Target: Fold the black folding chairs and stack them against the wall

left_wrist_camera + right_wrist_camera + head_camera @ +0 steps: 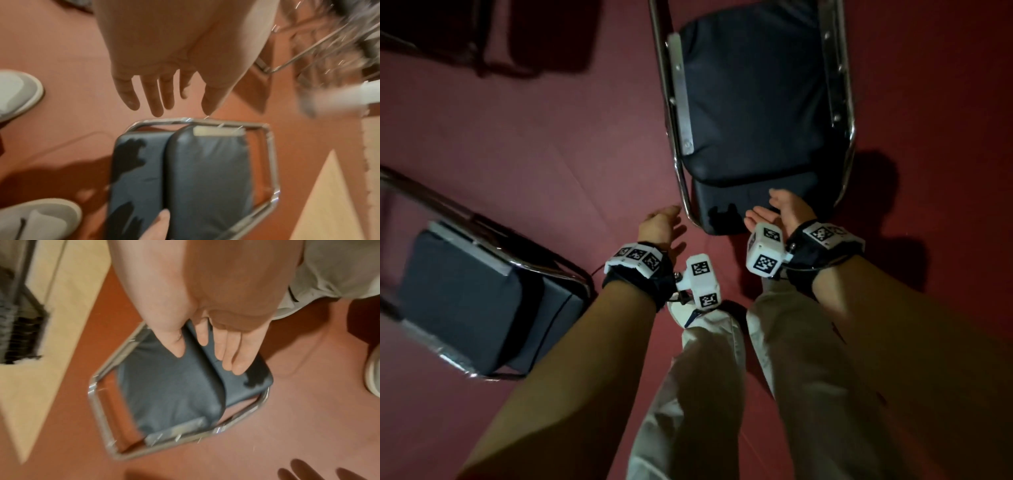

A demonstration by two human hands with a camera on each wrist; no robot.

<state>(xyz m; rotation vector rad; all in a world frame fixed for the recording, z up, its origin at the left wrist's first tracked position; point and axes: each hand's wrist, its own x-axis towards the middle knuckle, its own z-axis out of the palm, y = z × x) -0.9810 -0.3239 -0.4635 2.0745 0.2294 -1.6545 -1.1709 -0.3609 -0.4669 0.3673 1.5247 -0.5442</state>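
Note:
A black folding chair (753, 102) with a chrome frame stands on the red floor right in front of me, its padded backrest (739, 209) nearest. My left hand (669, 224) hovers open by the frame's near left corner; in the left wrist view its straight fingers (156, 100) hang just above the chrome top bar (185, 121), holding nothing. My right hand (768, 209) is open over the backrest's top; in the right wrist view its thumb (174, 344) and straight fingers (232, 356) spread over the chair's cushions (170, 386). Whether they touch is unclear.
A second black chair (465, 301) stands at my left, and a third dark one (482, 34) at the far left. My white shoes (41, 217) and pale trousers (705, 394) are below. A light wooden surface (61, 321) runs beyond the chair.

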